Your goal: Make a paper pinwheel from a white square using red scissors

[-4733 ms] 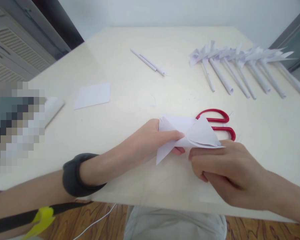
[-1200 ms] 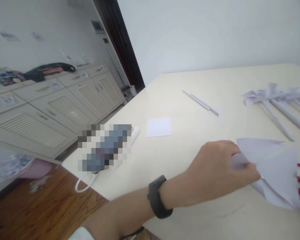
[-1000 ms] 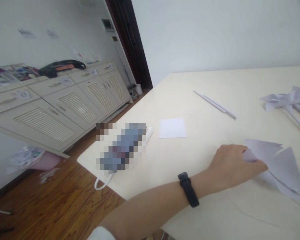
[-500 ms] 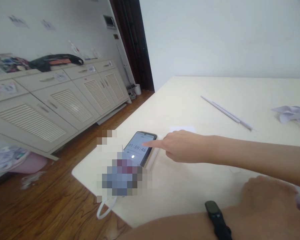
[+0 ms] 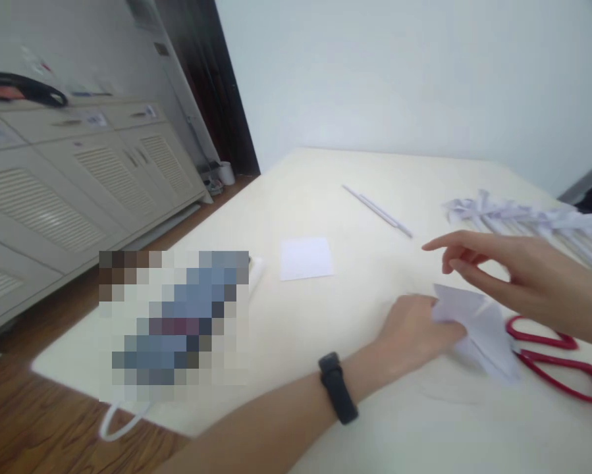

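Head view: left hand (image 5: 408, 332) pinched paper (image 5: 479, 330); right hand (image 5: 527, 268), loosely curled, held nothing. Overtight pinching risked creasing the paper.

- A plain, pale blue-white wall (image 5: 399, 72) rose behind the smooth, cream-topped table (image 5: 296, 349).
- A long off-white cabinet (image 5: 68, 145) with drawers and slatted door panels lined the left side.
- Past its far end stood a tall dark-brown door (image 5: 207, 72), near a small white cylindrical container (image 5: 226, 173).
- Brown wood-grain flooring (image 5: 53, 421) showed below.
- Soft light glinted on one panel.
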